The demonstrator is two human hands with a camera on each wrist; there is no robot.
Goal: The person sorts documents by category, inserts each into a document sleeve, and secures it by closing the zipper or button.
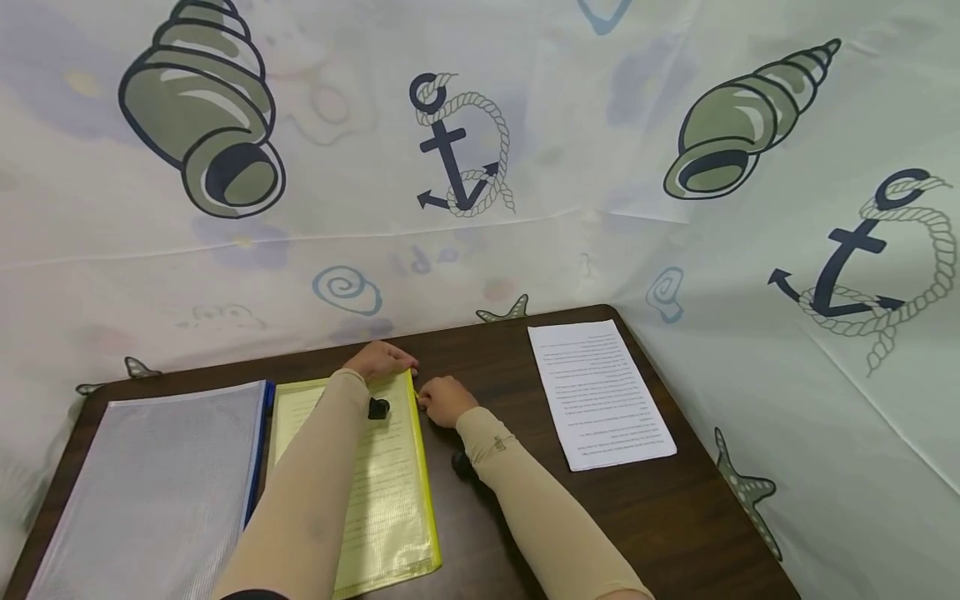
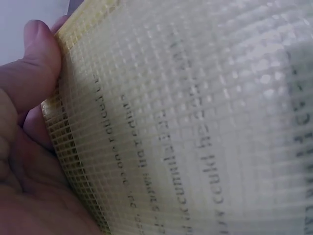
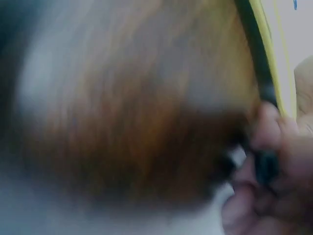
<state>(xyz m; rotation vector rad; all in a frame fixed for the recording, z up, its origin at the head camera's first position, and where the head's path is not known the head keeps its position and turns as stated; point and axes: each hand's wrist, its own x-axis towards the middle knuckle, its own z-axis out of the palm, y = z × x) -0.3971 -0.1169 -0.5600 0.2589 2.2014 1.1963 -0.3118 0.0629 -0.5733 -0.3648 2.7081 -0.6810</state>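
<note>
A yellow mesh pouch [image 1: 390, 500] lies on the dark wooden table [image 1: 502, 375], printed text showing through its cover. From where I stand, the person's left hand [image 1: 378, 361] has its top right corner, thumb and fingers pinching the edge. The right hand [image 1: 446, 402] is just beside, its fingers curled and pinching at the pouch's right edge; exactly what part they grasp is too blurred to tell. A pale pouch with a blue edge [image 1: 165, 483] lies to the left, printed paper [image 1: 603, 396] well apart to the right, and a shell-and-anchor patterned cloth [image 1: 562, 250] hangs behind.
</note>
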